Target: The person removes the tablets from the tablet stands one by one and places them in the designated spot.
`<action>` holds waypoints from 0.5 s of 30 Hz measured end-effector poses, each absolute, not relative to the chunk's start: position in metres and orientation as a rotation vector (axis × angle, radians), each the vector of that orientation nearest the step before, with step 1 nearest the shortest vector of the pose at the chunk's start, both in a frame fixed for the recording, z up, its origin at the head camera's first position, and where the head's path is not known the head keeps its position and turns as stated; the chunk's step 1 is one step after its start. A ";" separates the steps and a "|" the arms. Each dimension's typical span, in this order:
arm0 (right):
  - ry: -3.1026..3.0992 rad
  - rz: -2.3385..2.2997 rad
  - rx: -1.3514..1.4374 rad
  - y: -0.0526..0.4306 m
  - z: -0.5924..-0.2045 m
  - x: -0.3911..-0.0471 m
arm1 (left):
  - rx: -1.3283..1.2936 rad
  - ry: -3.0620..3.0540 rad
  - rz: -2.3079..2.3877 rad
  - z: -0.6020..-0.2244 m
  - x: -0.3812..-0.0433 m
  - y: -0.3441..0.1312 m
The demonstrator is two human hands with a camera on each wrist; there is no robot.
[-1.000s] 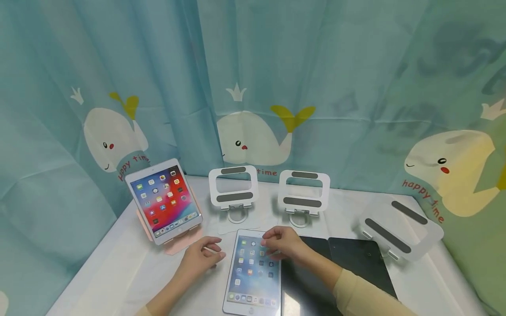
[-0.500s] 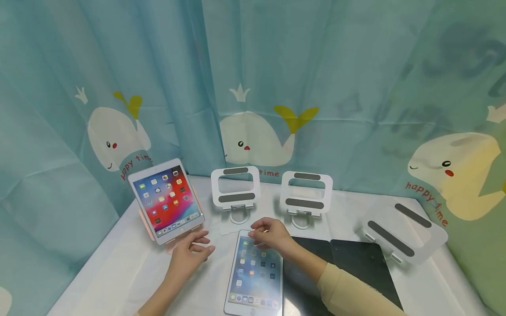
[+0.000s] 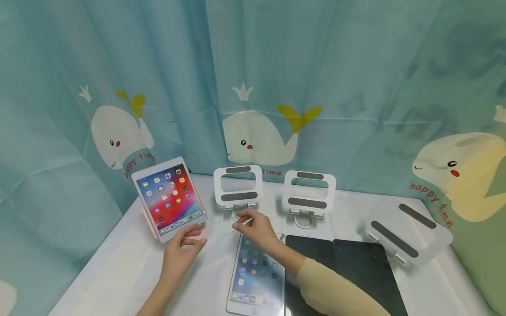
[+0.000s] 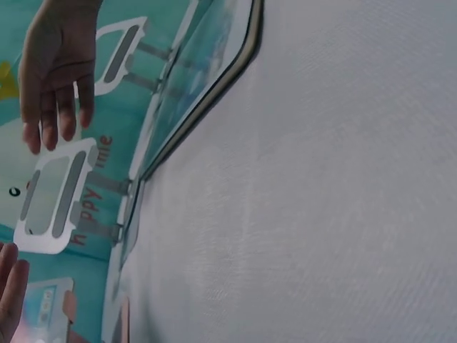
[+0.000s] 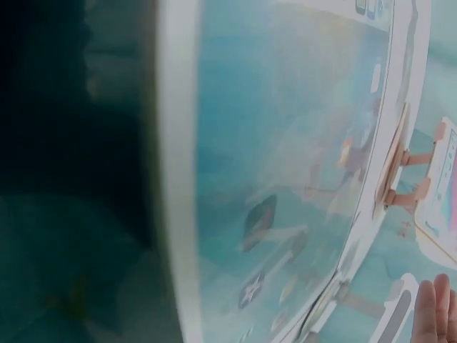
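Observation:
On the left, a white tablet with a lit red-blue screen leans on a pink stand. My left hand has its loosely bent fingers by the tablet's lower edge; whether they touch it I cannot tell. Another tablet with a blue screen lies flat at front centre. My right hand hovers over its top edge, before the base of a white folding stand. Nothing shows in its fingers. The left wrist view shows the right hand's fingers hanging fairly straight.
A second white stand stands to the right of the first, and a third leans at far right. Dark flat tablets lie beside the flat lit one. A whale-print curtain hangs behind the white table.
My left hand has moved left and up to the tablet on the pink stand. My right hand has shifted left and forward, from above the flat tablet to its top edge.

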State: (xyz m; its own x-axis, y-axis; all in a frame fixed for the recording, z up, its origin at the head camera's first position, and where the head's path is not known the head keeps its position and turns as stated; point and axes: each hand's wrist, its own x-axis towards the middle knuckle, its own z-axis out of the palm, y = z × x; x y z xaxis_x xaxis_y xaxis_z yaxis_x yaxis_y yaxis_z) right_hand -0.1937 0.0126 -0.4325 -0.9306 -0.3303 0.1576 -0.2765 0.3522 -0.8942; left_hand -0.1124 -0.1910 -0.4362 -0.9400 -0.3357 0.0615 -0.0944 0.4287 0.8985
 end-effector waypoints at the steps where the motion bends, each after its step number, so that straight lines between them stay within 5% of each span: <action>1: 2.555 -1.668 -0.581 0.010 -0.432 -0.194 | 0.377 -2.443 -1.515 -0.435 -0.113 -0.192; 15: 2.488 -1.939 -0.531 -0.029 -0.434 -0.218 | 0.437 -2.230 -1.398 -0.427 -0.115 -0.222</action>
State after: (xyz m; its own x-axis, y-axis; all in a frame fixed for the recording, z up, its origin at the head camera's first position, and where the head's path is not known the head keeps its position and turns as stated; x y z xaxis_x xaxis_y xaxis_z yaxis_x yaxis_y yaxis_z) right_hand -0.2176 -0.0292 -0.4339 -0.9432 -0.2236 0.2455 -0.2928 0.2109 -0.9326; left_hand -0.1152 -0.2221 -0.4275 -0.8392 -0.4978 0.2191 -0.0199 0.4306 0.9023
